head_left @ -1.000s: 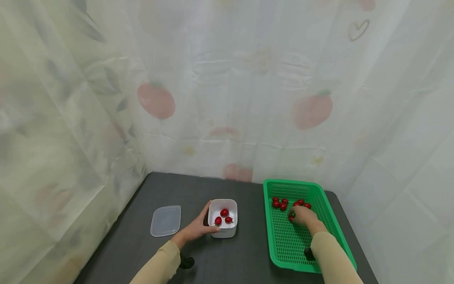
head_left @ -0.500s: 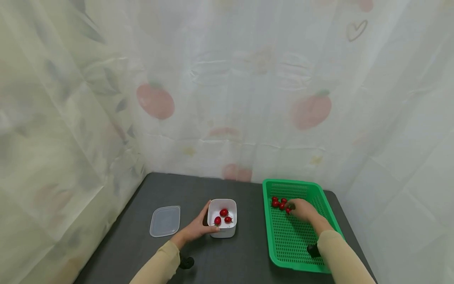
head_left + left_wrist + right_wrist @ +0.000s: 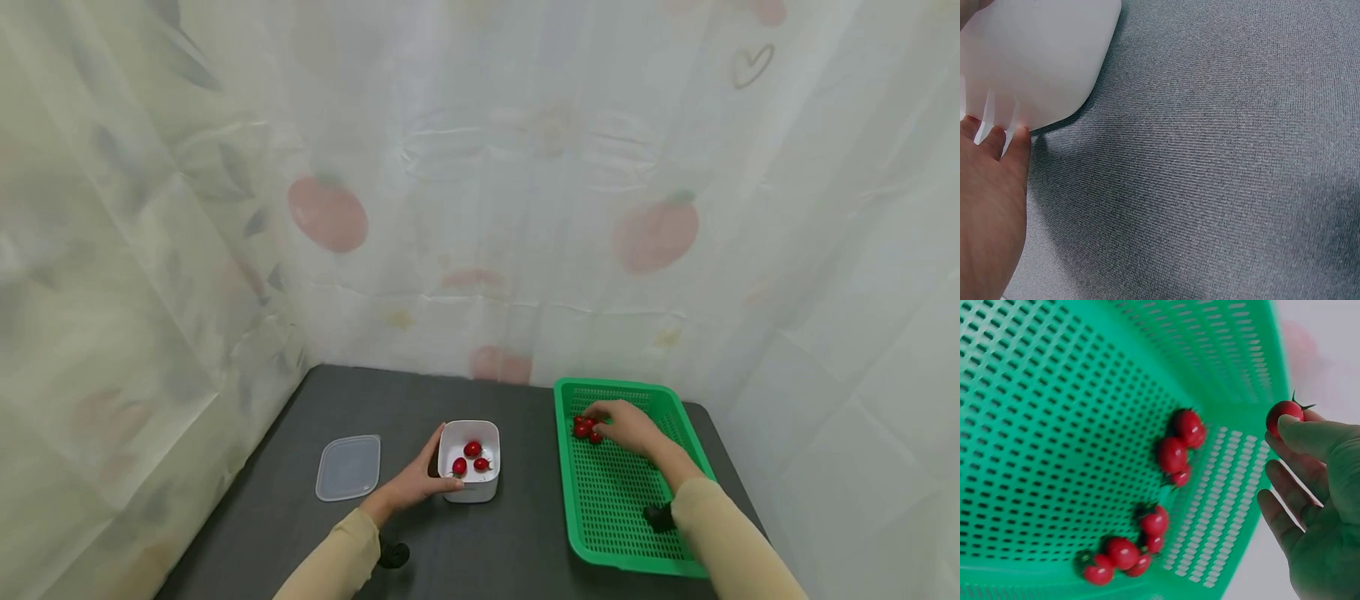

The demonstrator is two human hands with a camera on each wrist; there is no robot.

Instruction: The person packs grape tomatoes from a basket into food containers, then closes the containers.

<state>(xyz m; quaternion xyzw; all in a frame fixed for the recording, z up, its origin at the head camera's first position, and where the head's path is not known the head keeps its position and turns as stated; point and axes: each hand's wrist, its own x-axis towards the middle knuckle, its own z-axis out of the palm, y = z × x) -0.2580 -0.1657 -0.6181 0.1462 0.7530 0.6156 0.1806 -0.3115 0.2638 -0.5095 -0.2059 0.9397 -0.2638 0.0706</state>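
My left hand [image 3: 412, 486] holds a small square white plastic container [image 3: 472, 493], its thumb at the near rim and the fingers along the left side. Inside lie three cherry tomatoes [image 3: 472, 449]. In the left wrist view, fingertips [image 3: 1020, 140] press against the container's wall [image 3: 1041, 56]. Over the green basket [image 3: 570, 500], my right hand [image 3: 630, 429] is beside a cluster of cherry tomatoes [image 3: 582, 430]. The right wrist view shows it pinching one cherry tomato [image 3: 1282, 416] with a green stem between thumb and finger; its other fingers spread loosely. Several more tomatoes [image 3: 1122, 552] lie in the basket's far end.
A translucent square lid [image 3: 348, 468] lies flat on the dark grey table [image 3: 517, 533], left of the container. The basket has raised, slotted walls and stands near the table's right edge. Printed curtains [image 3: 480, 208] hang behind and at both sides.
My right hand has moved left and farther back across the basket, from the right-hand tomatoes to over the left cluster. The left hand and the container stay in place.
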